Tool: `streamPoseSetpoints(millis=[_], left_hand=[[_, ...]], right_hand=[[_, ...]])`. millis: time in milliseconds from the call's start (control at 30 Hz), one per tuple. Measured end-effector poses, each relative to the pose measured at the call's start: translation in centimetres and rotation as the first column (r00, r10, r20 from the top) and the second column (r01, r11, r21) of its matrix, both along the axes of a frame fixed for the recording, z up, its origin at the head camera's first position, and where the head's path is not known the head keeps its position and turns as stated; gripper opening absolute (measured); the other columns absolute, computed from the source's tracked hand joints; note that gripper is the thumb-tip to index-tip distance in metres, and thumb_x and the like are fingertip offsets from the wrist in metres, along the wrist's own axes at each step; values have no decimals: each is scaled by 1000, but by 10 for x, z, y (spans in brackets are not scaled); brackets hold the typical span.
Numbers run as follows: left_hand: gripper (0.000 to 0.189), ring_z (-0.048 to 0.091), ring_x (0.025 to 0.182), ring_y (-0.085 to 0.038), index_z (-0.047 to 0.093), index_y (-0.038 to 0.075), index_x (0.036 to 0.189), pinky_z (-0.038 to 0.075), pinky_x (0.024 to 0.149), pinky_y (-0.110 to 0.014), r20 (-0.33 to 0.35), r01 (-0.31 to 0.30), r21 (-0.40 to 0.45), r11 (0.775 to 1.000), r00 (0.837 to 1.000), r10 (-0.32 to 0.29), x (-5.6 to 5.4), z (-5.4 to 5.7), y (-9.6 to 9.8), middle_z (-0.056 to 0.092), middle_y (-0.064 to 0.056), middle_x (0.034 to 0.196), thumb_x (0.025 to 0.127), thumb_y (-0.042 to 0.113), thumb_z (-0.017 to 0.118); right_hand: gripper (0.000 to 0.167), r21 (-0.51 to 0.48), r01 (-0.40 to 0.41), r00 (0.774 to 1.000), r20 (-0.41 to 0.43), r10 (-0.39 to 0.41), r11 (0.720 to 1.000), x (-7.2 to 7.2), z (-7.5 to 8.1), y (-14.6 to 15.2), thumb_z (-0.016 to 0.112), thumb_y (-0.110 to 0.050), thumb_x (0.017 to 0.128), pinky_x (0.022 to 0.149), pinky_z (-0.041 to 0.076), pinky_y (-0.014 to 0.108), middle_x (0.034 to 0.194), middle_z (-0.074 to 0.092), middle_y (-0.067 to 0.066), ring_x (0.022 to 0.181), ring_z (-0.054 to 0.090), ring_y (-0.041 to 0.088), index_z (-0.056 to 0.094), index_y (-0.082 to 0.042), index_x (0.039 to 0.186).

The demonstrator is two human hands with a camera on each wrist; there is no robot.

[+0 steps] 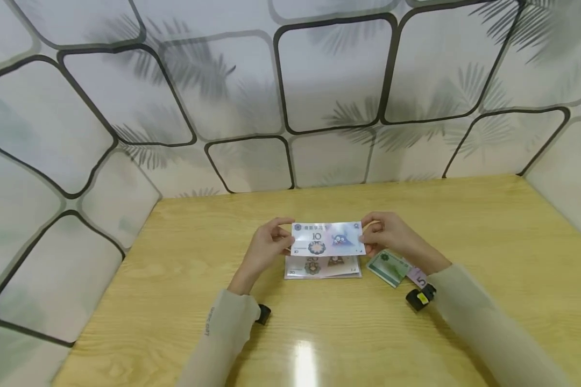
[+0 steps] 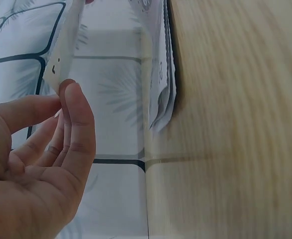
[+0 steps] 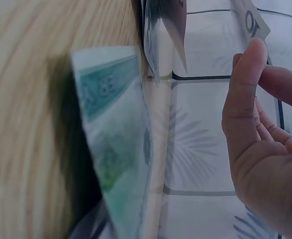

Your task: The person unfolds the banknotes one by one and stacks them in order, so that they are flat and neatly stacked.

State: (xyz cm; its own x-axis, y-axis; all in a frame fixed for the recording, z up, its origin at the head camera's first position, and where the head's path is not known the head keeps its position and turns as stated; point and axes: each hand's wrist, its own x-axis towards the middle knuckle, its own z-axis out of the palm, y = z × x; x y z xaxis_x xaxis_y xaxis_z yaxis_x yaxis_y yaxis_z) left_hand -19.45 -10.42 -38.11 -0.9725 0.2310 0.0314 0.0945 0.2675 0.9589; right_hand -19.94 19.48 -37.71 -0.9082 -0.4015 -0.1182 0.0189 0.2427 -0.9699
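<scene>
A pale blue and purple play banknote marked 10 is stretched between both hands, its printed face toward the head camera. My left hand pinches its left edge between thumb and fingers; the left wrist view shows the thumb and fingertips meeting at a corner of the note. At the right edge, my right hand pinches the same note, the 10 corner showing above the fingertip in the right wrist view. Just below it lies a small stack of banknotes, its upper part hidden behind the held note.
Right of the stack, a green banknote rests on the wooden table, partly overlapping a purple note marked 5 near the right wrist. A patterned wall covering rises behind the table and along its sides.
</scene>
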Motion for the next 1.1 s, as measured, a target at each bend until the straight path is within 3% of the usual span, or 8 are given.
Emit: streamPoseSetpoints(millis=[467,767,933,1100], left_hand=[[41,68,76,-30,58,-8,134,62,71,-39,52,57,-86,995,997,-53,0,-5,-3,66,-17,92,94,-11,63],[39,68,70,-24,58,-10,132,62,68,-36,92,104,-165,981,992,-90,4,-4,0,68,-16,89,93,-10,64],[37,68,69,-21,59,-9,131,62,67,-34,138,104,-193,976,987,-78,6,-6,0,68,-15,88,94,-9,63],[33,68,67,-21,63,-8,126,61,64,-32,122,66,-248,967,992,-37,3,-3,-3,68,-14,86,94,-9,64]], right_hand=[[29,82,-56,998,-2,57,995,4,0,-9,63,8,95,57,61,34,67,63,8,56,63,15,49,15,120],[30,98,-98,995,5,98,990,6,-3,-8,63,5,96,56,61,36,68,64,9,56,63,17,49,13,121],[29,118,-124,992,14,123,985,8,-6,-9,62,4,96,55,60,34,68,65,10,56,63,17,49,13,120],[27,133,-132,990,-32,138,982,4,-2,-9,60,3,98,54,59,31,72,67,12,56,62,14,50,16,119]])
